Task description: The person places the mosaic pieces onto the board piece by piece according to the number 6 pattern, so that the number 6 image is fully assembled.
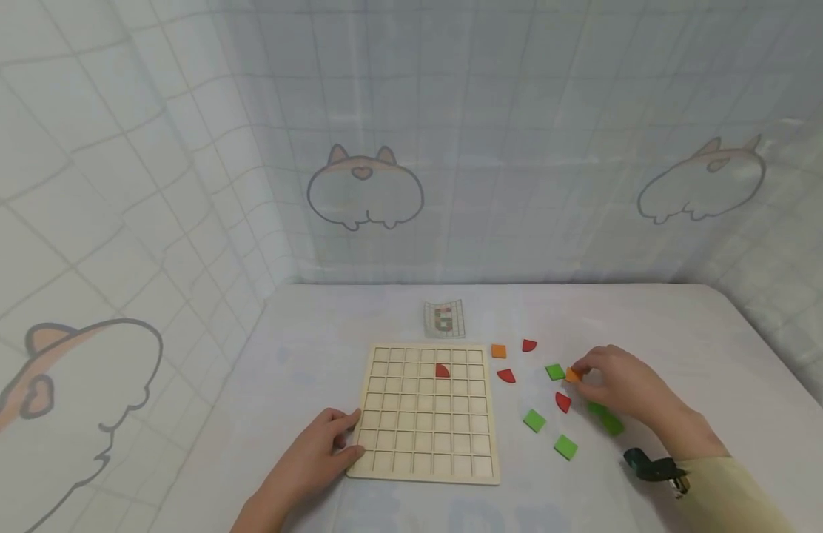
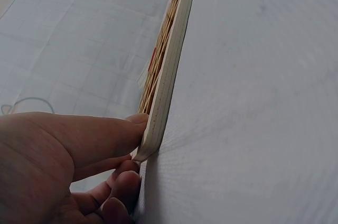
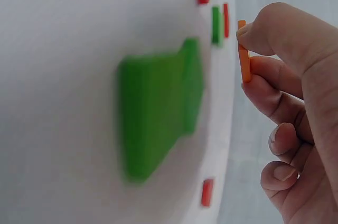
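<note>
A pale wooden grid board (image 1: 421, 403) lies on the table with one red quarter-circle tile (image 1: 442, 370) in a cell near its top. My left hand (image 1: 318, 451) pinches the board's left edge near the front corner; the left wrist view shows the thumb on the rim (image 2: 153, 129) and fingers curled at its side. At the right, my right hand (image 1: 618, 381) pinches an orange tile (image 3: 244, 52) between thumb and fingers, held off the table in the right wrist view. Two green tiles (image 1: 610, 423) lie below that hand, partly overlapping in view.
Between board and right hand lie an orange square (image 1: 499, 351), several red quarter-circles (image 1: 529, 345) and green squares (image 1: 534, 420). Behind the board is a small pattern card (image 1: 444, 319) with a gridded figure. A cloth wall (image 1: 518, 222) rises behind the table.
</note>
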Demonstrator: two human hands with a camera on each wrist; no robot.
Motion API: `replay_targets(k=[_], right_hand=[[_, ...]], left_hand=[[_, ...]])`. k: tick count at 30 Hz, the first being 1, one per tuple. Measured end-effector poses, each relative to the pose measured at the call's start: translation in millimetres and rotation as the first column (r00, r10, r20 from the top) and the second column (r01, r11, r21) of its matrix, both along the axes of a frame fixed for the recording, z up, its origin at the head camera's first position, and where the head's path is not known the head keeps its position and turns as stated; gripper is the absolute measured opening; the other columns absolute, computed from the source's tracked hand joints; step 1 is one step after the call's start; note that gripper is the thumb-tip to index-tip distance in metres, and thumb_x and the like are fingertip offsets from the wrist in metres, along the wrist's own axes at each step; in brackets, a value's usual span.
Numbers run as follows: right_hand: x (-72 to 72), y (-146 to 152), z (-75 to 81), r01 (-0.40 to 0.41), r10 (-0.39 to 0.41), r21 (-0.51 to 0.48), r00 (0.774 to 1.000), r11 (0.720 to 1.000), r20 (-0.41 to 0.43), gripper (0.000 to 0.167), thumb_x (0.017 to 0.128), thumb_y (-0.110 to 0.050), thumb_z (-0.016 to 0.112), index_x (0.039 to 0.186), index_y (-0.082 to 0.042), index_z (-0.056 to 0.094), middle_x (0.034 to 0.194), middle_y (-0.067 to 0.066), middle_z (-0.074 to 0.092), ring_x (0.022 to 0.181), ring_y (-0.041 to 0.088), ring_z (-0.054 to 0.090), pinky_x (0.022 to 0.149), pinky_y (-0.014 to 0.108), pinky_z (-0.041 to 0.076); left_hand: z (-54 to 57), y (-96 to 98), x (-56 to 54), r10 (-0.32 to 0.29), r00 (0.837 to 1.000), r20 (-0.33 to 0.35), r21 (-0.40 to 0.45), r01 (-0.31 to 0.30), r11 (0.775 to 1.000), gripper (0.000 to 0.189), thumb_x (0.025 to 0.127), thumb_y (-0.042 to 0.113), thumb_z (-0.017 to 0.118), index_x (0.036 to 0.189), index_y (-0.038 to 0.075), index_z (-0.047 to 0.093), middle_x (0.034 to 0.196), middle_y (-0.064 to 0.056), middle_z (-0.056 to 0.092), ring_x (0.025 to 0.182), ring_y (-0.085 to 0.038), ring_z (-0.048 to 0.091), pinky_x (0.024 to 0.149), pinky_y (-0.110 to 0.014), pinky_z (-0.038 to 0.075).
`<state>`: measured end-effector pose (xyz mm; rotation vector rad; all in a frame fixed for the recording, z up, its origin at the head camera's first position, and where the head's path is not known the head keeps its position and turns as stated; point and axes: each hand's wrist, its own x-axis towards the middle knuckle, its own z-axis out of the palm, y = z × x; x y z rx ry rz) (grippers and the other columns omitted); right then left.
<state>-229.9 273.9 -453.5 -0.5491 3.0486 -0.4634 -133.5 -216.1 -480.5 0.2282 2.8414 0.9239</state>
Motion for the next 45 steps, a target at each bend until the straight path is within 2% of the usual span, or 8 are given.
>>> replay_targets(k=[6,10,14,18,24,32,39,45], right_hand=[[-4.4,-23,10.1,-0.024,0.024,-0.002,1.0,1.0,0.013,0.018,0.081,-0.029,0.081,0.096,-0.019,0.077,0.097,-0.005,0.065,0.095,0.022,0.058,0.08,0.043,0.053],[-7.0,-40,15.0,-0.065,0.065,0.011,0.998,0.998,-0.019,0.017,0.08,-0.026,0.081,0.096,-0.02,0.077,0.096,-0.006,0.064,0.095,0.021,0.058,0.078,0.041,0.053],[-9.6,-56,18.5,-0.096,0.097,0.034,0.995,0.995,-0.023,0.017,0.081,-0.026,0.079,0.097,-0.022,0.076,0.099,-0.006,0.063,0.097,0.02,0.057,0.077,0.038,0.054],[-13.8,-70,17.9,-0.138,0.139,0.04,0.99,0.99,-0.018,0.013,0.081,-0.026,0.078,0.095,-0.026,0.075,0.097,-0.009,0.061,0.094,0.015,0.054,0.076,0.033,0.052],[-24.7,-95,15.2,-0.249,0.251,0.035,0.964,0.968,-0.084,0.01,0.081,-0.029,0.08,0.089,-0.025,0.075,0.09,-0.013,0.062,0.087,0.011,0.053,0.074,0.03,0.05],[-32.4,-124,12.1,-0.357,0.356,0.016,0.926,0.934,-0.124,0.012,0.081,-0.026,0.079,0.092,-0.02,0.077,0.089,-0.012,0.062,0.085,0.009,0.053,0.075,0.029,0.049],[-33.7,-147,10.3,-0.338,0.338,0.008,0.938,0.941,-0.079,0.015,0.081,-0.03,0.08,0.093,-0.022,0.078,0.091,-0.014,0.062,0.091,0.009,0.054,0.076,0.029,0.049],[-37.2,-166,13.5,-0.374,0.373,0.006,0.923,0.927,-0.093,0.012,0.082,-0.029,0.078,0.092,-0.021,0.078,0.089,-0.013,0.063,0.089,0.011,0.054,0.075,0.029,0.049]], left_hand=[[0.6,-0.7,-0.5,0.004,1.0,0.003,0.0,-0.004,1.0,0.059,0.085,0.025,0.079,0.137,0.006,0.059,0.097,0.005,0.048,0.08,-0.008,0.046,0.067,-0.026,0.038],[-0.7,-1.9,-0.8,-0.001,1.0,0.001,0.004,0.001,1.0,0.059,0.085,0.026,0.079,0.137,0.006,0.059,0.097,0.005,0.048,0.079,-0.008,0.046,0.067,-0.026,0.038],[-3.0,-3.7,-1.2,-0.023,1.0,-0.007,-0.002,0.023,1.0,0.059,0.086,0.028,0.078,0.138,0.005,0.058,0.097,0.005,0.047,0.078,-0.007,0.046,0.066,-0.026,0.038],[-4.6,-4.0,-2.1,-0.043,0.999,-0.015,-0.004,0.043,0.999,0.06,0.087,0.03,0.077,0.139,0.006,0.057,0.098,0.005,0.047,0.078,-0.006,0.045,0.066,-0.025,0.039],[-2.9,-2.8,-3.0,-0.035,0.999,-0.027,-0.003,0.035,0.999,0.059,0.087,0.028,0.077,0.138,0.005,0.058,0.097,0.005,0.048,0.077,-0.006,0.046,0.066,-0.025,0.039],[-2.2,-2.3,-0.7,-0.016,1.0,0.012,-0.001,0.016,1.0,0.06,0.086,0.03,0.078,0.138,0.006,0.059,0.098,0.004,0.048,0.078,-0.008,0.046,0.065,-0.026,0.039],[-2.0,-3.8,0.8,-0.032,0.999,-0.008,0.006,0.032,0.999,0.06,0.087,0.03,0.077,0.138,0.005,0.058,0.097,0.005,0.047,0.078,-0.006,0.046,0.065,-0.025,0.038],[-4.6,-5.5,-0.3,-0.044,0.998,-0.033,0.002,0.044,0.999,0.059,0.088,0.031,0.076,0.138,0.006,0.058,0.098,0.006,0.047,0.078,-0.005,0.046,0.066,-0.025,0.039]])
